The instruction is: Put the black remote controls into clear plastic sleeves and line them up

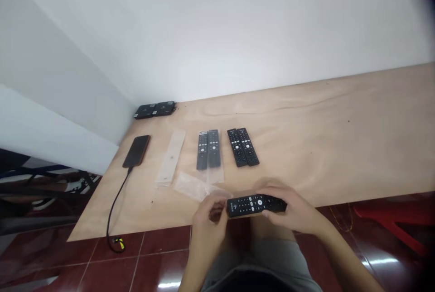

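My right hand (294, 210) is closed around the right end of a black remote control (249, 205), held level above the table's front edge with its buttons up. The curled fingers of my left hand (209, 219) meet the remote's left end. Just behind that hand lies a clear plastic sleeve (193, 185); whether the fingers touch it I cannot tell. Farther back, two bare black remotes (243, 147) sit side by side. To their left are two remotes in clear sleeves (208, 149), and then some flat clear sleeves (171, 158).
A phone (136, 150) with a black cable (113, 206) hanging over the front edge lies on the left of the wooden table (322, 147). Two black boxes (154, 109) stand in the back left corner by the white wall (238, 34). A red stool (390, 224) is at the lower right.
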Available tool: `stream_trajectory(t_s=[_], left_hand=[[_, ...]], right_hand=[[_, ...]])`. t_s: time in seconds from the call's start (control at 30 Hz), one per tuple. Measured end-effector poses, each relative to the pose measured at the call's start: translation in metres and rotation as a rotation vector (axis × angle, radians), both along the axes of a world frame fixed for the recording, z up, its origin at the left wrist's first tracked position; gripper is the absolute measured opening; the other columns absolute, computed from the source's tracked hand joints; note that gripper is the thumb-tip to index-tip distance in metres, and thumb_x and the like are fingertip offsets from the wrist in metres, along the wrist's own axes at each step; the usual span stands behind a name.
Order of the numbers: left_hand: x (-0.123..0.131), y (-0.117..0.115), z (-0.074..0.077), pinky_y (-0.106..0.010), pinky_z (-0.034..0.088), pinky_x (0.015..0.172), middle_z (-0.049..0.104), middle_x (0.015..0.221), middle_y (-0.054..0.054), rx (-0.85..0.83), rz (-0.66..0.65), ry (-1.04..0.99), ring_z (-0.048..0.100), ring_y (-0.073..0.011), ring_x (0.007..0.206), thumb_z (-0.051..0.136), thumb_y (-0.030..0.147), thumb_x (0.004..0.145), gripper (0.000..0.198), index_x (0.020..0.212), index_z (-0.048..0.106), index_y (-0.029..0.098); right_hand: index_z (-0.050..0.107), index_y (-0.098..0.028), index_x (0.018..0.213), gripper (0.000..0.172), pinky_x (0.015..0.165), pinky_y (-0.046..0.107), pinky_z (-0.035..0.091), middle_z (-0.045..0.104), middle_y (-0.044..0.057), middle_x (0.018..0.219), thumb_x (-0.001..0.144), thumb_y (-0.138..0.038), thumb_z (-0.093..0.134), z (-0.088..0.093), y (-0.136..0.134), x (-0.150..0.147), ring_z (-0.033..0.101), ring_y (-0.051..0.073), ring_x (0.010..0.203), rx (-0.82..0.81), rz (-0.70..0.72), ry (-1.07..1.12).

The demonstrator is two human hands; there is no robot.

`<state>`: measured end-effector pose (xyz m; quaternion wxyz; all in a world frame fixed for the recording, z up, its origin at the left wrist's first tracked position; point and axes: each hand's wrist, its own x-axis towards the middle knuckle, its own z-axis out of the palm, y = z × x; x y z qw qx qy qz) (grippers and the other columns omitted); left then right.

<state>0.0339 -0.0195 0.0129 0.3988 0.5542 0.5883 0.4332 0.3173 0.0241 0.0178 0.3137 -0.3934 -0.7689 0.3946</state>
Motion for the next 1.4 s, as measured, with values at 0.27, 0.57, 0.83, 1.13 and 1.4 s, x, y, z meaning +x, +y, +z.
stream_trajectory(t_s=[0.27,0.57,0.83,1.13,1.4], left_hand=[[0.002,-0.014,-0.006,-0.035,0.066,0.079,0.074,0.095,-0.005,0.116,0.078,0.084,0.075,-0.0222,0.088,0.068,0.031,0.102,0.012,0.096,0.074,0.023],[-0.017,-0.01,-0.011,-0.041,0.07,0.092,0.078,0.124,-0.009,0.153,-0.096,0.091,0.079,-0.0244,0.106,0.06,0.027,0.107,0.033,0.138,0.072,0.028],[-0.037,0.009,-0.001,-0.052,0.062,0.105,0.081,0.12,-0.008,0.383,-0.344,0.328,0.075,-0.0265,0.115,0.066,0.016,0.105,0.029,0.128,0.078,0.029],[-0.04,0.01,0.004,-0.06,0.057,0.113,0.061,0.158,-0.011,0.398,-0.456,0.499,0.055,-0.0344,0.144,0.065,0.011,0.104,0.037,0.13,0.079,0.032],[-0.042,0.026,0.011,-0.061,0.052,0.12,0.064,0.152,-0.01,0.387,-0.527,0.537,0.049,-0.0333,0.15,0.067,0.01,0.101,0.043,0.138,0.071,0.032]], right_hand=[[0.075,-0.028,0.133,0.045,0.109,0.056,0.058,0.076,0.01,0.131,0.089,-0.018,0.077,0.004,0.0,-0.007,0.07,0.035,0.123,0.029,0.0,-0.055],[0.072,-0.029,0.137,0.043,0.112,0.051,0.058,0.073,0.01,0.136,0.095,-0.018,0.073,0.004,-0.002,-0.01,0.067,0.032,0.129,0.085,-0.039,-0.074],[0.069,-0.03,0.141,0.044,0.111,0.05,0.06,0.068,0.011,0.134,0.098,-0.021,0.073,0.0,-0.003,-0.008,0.067,0.032,0.126,0.058,-0.051,-0.086],[0.07,-0.031,0.14,0.05,0.111,0.048,0.06,0.068,0.01,0.131,0.093,-0.016,0.074,-0.002,-0.003,-0.01,0.067,0.031,0.125,0.102,-0.057,-0.054],[0.075,-0.032,0.133,0.054,0.108,0.047,0.059,0.07,0.008,0.125,0.084,-0.008,0.076,0.01,0.004,-0.015,0.067,0.031,0.121,0.08,-0.006,-0.068]])
